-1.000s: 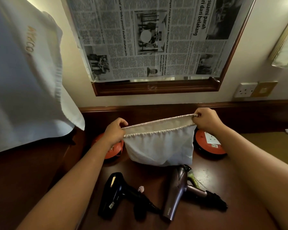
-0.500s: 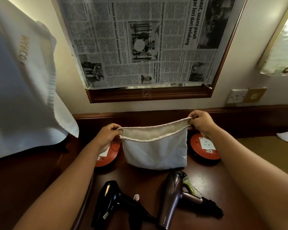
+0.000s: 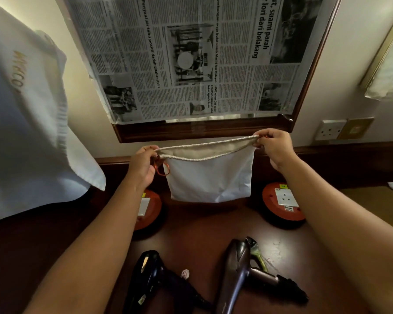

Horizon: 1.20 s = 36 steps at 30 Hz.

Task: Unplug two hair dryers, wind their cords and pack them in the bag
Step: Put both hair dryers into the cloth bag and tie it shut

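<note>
A white drawstring bag (image 3: 210,177) hangs in the air above the dark wooden table (image 3: 202,232), its mouth stretched wide. My left hand (image 3: 143,166) pinches the left end of the rim, where an orange cord loop dangles. My right hand (image 3: 273,146) pinches the right end. A black hair dryer (image 3: 150,279) lies on the table near me at the left. A bronze-purple hair dryer (image 3: 238,268) lies to its right, with a dark bundle at its handle end. Both dryers lie apart from my hands.
Two orange cable reels with sockets sit on the table, one on the left (image 3: 148,211) and one on the right (image 3: 283,203). A wall socket (image 3: 329,130) is at the right. A newspaper-covered mirror (image 3: 191,57) hangs ahead. A white towel (image 3: 25,123) hangs at the left.
Both hands have lifted the bag up off the table, and its body now hangs flat and straight. The dryers have not moved.
</note>
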{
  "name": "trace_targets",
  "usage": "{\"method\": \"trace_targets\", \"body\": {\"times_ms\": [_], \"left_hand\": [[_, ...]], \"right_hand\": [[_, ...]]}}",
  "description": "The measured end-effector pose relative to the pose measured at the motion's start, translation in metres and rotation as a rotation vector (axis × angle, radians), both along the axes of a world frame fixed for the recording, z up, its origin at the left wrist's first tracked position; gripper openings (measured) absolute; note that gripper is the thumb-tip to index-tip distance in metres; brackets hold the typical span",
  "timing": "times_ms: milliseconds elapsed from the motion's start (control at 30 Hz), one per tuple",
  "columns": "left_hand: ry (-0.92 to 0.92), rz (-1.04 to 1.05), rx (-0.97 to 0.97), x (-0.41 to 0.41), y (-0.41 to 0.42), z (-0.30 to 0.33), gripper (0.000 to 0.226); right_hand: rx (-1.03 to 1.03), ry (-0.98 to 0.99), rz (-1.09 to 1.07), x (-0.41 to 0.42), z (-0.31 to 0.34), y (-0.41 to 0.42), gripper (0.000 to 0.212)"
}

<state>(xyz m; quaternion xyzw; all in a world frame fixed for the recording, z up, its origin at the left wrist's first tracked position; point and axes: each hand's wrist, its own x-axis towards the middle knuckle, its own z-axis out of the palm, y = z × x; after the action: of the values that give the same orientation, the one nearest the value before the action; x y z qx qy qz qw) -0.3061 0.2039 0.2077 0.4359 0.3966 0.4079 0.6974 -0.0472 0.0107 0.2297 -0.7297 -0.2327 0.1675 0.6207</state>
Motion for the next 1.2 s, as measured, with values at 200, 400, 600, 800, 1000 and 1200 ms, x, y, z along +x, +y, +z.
{"method": "trace_targets", "body": {"times_ms": [200, 400, 600, 800, 1000, 1200], "left_hand": [[0.169, 0.092, 0.083, -0.011, -0.015, -0.049, 0.030], [0.594, 0.007, 0.047, -0.031, -0.041, -0.164, 0.028], [0.831, -0.123, -0.035, -0.049, -0.069, -0.242, 0.029], [0.959, -0.235, 0.026, -0.055, -0.082, -0.256, 0.026], [1.010, -0.327, 0.104, -0.054, -0.098, -0.247, 0.034], [1.109, -0.357, 0.326, -0.049, -0.123, -0.236, 0.033]], "right_hand": [[-0.145, -0.131, -0.036, -0.014, -0.046, -0.006, 0.024], [-0.480, -0.145, 0.083, -0.034, -0.158, -0.028, 0.020], [-0.613, 0.037, 0.198, -0.061, -0.232, -0.056, 0.017], [-0.705, 0.037, 0.243, -0.065, -0.254, -0.072, 0.028], [-0.640, 0.119, 0.142, -0.070, -0.245, -0.094, 0.043], [-0.708, 0.083, 0.104, -0.080, -0.235, -0.120, 0.050]]}}
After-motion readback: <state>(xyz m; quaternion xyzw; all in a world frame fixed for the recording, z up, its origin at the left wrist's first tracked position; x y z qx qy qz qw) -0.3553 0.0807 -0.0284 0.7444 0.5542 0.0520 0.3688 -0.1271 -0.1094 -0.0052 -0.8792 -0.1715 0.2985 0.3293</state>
